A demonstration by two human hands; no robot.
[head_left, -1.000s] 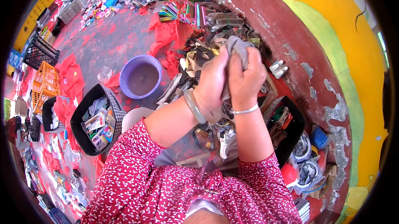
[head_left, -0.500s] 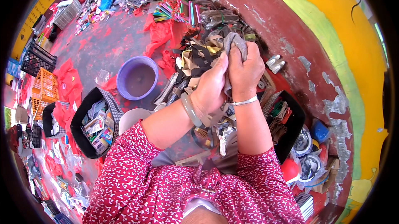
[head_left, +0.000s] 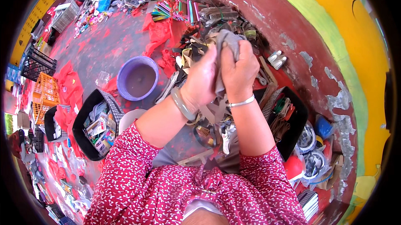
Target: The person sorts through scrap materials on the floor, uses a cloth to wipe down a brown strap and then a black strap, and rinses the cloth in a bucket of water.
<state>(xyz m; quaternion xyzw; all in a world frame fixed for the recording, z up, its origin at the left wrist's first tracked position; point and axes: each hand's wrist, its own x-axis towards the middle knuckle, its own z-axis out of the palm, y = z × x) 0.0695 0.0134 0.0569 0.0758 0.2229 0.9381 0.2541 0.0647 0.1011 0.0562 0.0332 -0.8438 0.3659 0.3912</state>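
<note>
A crumpled grey cloth is bunched between my two hands above a heap of straps. My right hand has its fingers curled tightly round the cloth's right side. On the other side, my left hand presses against the cloth with its thumb pointing up; its other fingers are partly hidden. Below and beyond the hands lie black and tan straps. To the left, a purple basin holds murky greyish liquid.
A black box of small packets stands left, another black box of cords right. Orange and black crates line the far left. Bagged wheels lie by the peeling wall. Red sheets cover part of the floor.
Both hands have shifted slightly left with the cloth. The left thumb now stands farther from the right hand, and more of the left palm shows.
</note>
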